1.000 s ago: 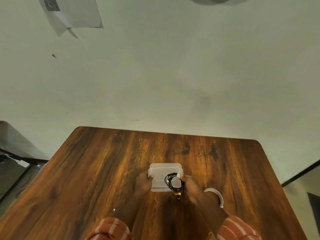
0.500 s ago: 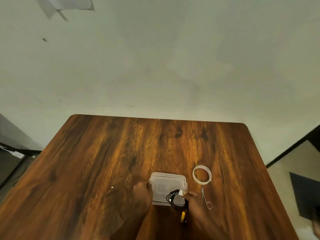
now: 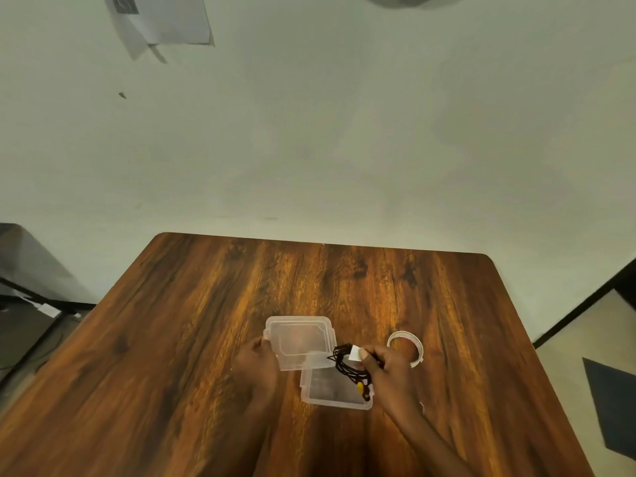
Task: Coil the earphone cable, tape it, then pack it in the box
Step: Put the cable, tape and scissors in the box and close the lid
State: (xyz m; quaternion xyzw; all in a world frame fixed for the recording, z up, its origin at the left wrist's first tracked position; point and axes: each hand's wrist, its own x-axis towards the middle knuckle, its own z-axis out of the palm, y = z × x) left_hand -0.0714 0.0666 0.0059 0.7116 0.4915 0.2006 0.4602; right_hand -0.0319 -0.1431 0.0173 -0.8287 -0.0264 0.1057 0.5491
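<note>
On the near part of the wooden table (image 3: pixel 206 339), close to the person's body, the lid (image 3: pixel 299 339) had come off the clear box (image 3: pixel 330 390). Half a second before it had sat closed on the box; now the left hand (image 3: pixel 256 366) gripped it by its left edge and held it lifted and swung away to the far left, its near corner still overlapping the box. The right hand (image 3: pixel 387 371) pinched the coiled earphone cable (image 3: pixel 346 361) at its white tape band (image 3: pixel 354 352), and the black loops hung over the open box's right side, the yellow tip (image 3: pixel 360 386) dangling just inside or at the rim; I could not tell which. The coil looked bound, so I judged only the drop in and the closing were left.

The tape roll (image 3: pixel 406 347) lay just beyond the right hand, near but apart from the box. The table's far half and left side lay bare, with every edge well away from the work.
</note>
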